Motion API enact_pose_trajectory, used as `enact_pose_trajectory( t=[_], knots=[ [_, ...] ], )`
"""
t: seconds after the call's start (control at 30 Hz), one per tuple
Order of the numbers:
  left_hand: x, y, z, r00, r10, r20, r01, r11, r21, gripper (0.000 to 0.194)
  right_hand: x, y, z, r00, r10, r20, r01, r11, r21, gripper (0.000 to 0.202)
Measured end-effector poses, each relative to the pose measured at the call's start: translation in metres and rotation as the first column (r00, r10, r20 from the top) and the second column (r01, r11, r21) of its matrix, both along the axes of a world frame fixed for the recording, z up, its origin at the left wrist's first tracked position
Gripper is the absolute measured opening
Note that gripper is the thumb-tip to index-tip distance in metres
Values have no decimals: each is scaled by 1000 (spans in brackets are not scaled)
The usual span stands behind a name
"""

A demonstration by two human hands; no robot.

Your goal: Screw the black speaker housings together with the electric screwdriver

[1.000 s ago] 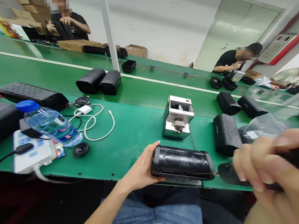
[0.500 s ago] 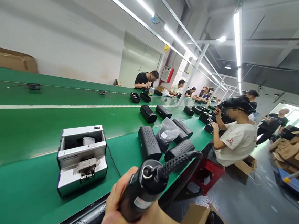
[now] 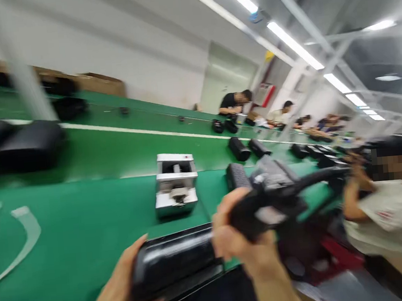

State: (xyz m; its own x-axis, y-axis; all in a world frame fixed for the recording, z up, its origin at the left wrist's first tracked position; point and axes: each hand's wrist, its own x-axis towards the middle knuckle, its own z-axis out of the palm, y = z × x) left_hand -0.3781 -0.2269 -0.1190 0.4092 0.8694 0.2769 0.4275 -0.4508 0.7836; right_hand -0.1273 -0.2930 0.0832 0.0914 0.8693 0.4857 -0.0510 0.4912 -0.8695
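Observation:
My left hand (image 3: 122, 282) is wrapped round the left end of a glossy black speaker housing (image 3: 174, 254), which lies nearly level above the front of the green bench. A perforated grille showed on it in the earlier view; now the surface is blurred. In my right hand (image 3: 228, 236) is a black corded electric screwdriver (image 3: 248, 214), with its cable end towards the upper right. The screwdriver's tip is hidden behind my fingers, at the right end of the housing, so I cannot tell whether it touches. Beyond the housing stands a small silver screw-feeder machine (image 3: 176, 189).
Black housings (image 3: 29, 143) lie at the left by a post, and more (image 3: 239, 148) stand to the right beside a plastic bag (image 3: 270, 173). A co-worker in a light shirt (image 3: 389, 205) sits close at right. Cartons (image 3: 100, 83) line the back.
The view has swung left and blurred, so the machine appears farther right and smaller. My left hand and more of the speaker housing have come into sight. Both hands keep their hold.

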Motion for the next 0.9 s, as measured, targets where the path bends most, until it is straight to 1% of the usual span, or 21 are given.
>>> enact_pose_trajectory(
  t=[0.03,0.07,0.1,0.13,0.17,0.2,0.23,0.27,0.3,0.37,0.47,0.53,0.6,0.9],
  knots=[
    [-2,-4,3,999,-47,2,47,998,-36,114,5,-1,13,992,-120,45,114,986,121,24],
    [-4,-6,5,996,-92,8,92,994,-57,123,11,3,25,993,-110,42,102,982,159,29],
    [-4,-5,7,992,-128,16,128,989,-77,132,16,12,37,995,-95,13,91,980,176,28],
    [-4,-3,8,989,-147,25,149,984,-95,139,20,25,46,988,-145,-57,154,965,215,25],
    [-4,-1,9,987,-156,33,159,981,-110,144,20,40,53,970,-224,-93,239,947,213,29],
    [-4,0,9,986,-162,41,166,979,-121,148,17,57,58,943,-300,-144,326,919,222,30],
    [-4,1,9,985,-165,47,170,977,-129,150,12,73,61,921,-352,-168,385,891,242,29],
    [-3,1,9,984,-168,53,174,976,-133,152,5,90,60,910,-377,-171,411,872,264,26],
    [-3,0,9,983,-173,58,180,974,-136,152,-1,106,58,911,-380,-162,412,864,289,23],
    [-3,-1,10,981,-184,67,192,971,-141,150,-11,133,48,927,-359,-106,374,872,316,21],
    [-3,-1,10,977,-197,77,207,967,-151,147,-16,160,32,925,-378,-47,374,877,303,20],
    [-3,0,10,976,-202,80,212,966,-149,148,-16,168,25,923,-384,-21,372,880,294,20],
    [-3,1,10,976,-199,84,210,967,-143,149,-17,171,23,926,-376,-15,366,890,271,21],
    [-3,1,15,976,-194,95,205,971,-124,147,-20,173,24,928,-369,-41,369,900,234,23]
  ],
)
